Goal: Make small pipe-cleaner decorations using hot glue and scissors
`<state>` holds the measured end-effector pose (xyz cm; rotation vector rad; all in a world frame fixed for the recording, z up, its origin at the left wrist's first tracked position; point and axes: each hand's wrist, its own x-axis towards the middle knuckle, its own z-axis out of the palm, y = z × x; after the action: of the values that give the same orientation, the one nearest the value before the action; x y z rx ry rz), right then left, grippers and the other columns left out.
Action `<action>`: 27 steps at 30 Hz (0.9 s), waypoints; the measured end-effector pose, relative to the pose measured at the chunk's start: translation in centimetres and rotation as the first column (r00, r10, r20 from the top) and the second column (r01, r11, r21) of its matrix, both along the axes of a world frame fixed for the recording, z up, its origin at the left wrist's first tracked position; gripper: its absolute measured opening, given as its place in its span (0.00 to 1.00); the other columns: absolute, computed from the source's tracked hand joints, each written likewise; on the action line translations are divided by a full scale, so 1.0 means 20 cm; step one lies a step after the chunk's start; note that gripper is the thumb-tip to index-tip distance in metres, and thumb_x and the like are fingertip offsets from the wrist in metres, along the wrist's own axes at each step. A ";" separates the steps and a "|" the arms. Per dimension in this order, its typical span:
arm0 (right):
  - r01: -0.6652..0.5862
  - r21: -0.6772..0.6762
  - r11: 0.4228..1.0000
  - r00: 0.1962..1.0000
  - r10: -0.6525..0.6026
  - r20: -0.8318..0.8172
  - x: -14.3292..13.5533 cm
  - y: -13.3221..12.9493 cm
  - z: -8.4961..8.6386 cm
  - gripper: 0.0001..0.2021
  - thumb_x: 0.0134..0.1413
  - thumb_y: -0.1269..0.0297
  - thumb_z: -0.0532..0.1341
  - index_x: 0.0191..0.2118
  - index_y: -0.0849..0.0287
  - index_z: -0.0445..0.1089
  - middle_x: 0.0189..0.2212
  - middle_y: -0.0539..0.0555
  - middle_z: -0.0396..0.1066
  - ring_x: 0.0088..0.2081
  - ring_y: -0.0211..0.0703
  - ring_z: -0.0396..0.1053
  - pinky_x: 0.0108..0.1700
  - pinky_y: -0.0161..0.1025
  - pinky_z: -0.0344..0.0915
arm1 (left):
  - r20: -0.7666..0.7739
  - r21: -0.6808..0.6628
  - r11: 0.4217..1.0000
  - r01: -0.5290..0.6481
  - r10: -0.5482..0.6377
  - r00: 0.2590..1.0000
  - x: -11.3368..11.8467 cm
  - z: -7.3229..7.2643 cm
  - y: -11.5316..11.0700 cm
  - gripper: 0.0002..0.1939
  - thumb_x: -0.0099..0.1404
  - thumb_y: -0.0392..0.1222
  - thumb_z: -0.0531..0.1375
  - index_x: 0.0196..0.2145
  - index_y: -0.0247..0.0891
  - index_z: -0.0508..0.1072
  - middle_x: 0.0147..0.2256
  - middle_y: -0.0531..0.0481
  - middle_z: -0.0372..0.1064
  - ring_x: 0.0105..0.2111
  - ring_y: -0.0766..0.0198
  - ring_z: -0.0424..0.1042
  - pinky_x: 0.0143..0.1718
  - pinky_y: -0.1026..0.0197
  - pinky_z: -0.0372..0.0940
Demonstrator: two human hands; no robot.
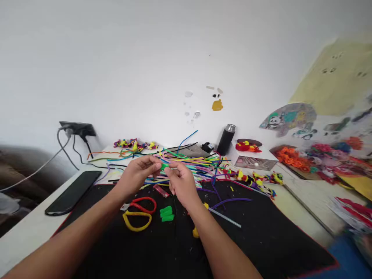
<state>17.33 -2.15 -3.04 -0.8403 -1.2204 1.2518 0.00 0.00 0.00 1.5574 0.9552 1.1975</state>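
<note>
My left hand (142, 172) and my right hand (183, 182) meet over the middle of the black mat (139, 252). A small green pipe cleaner piece (163, 166) is pinched between the fingertips of both. Below them, several similar green pieces (166, 214) lie together on the mat. Scissors with one red and one yellow handle (136, 228) rest to their left, the blades mostly hidden. A red lighter-like object (161, 190) sits just under my hands. Behind is a heap of multicoloured pipe cleaners (200, 164), partly covered by my fingers.
A black phone (74, 193) lies at the left edge, below a power strip (78, 128) with cables. A black bottle (226, 139) and a white box (254, 159) stand against the wall. Purple pipe cleaners (232, 200) and a pale stick (225, 217) lie right of my right arm.
</note>
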 end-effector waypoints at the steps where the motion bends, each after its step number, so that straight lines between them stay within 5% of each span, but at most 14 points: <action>1: -0.004 -0.009 1.000 1.000 0.004 -0.009 0.00 0.00 0.00 0.15 0.56 0.51 0.66 0.39 0.56 0.66 0.10 0.36 0.56 0.10 0.32 0.51 0.13 0.30 0.47 | -0.003 -0.001 1.000 0.000 0.000 1.000 0.00 0.00 0.00 0.15 0.62 0.53 0.71 0.34 0.38 0.78 0.25 0.53 0.73 0.27 0.64 0.70 0.31 0.62 0.65; 13: 0.005 0.027 1.000 1.000 -0.006 0.022 0.02 0.00 0.03 0.17 0.58 0.51 0.67 0.44 0.59 0.71 0.16 0.39 0.63 0.11 0.32 0.58 0.15 0.30 0.52 | 0.079 -0.093 0.994 0.050 -0.043 0.996 0.00 -0.01 0.01 0.16 0.62 0.53 0.72 0.30 0.37 0.77 0.24 0.53 0.73 0.24 0.66 0.69 0.29 0.63 0.63; 27: 0.079 0.051 0.996 0.996 -0.081 0.048 0.02 0.00 0.02 0.16 0.60 0.51 0.66 0.44 0.60 0.72 0.16 0.40 0.62 0.13 0.32 0.57 0.17 0.31 0.52 | -0.016 -0.001 1.000 -0.019 0.019 1.000 0.02 0.02 0.00 0.16 0.62 0.55 0.70 0.34 0.39 0.78 0.25 0.53 0.73 0.26 0.64 0.71 0.31 0.62 0.66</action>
<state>17.77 -2.19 -2.61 -0.8812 -1.2404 1.1380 0.31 -0.01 0.45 1.5624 0.9832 1.1996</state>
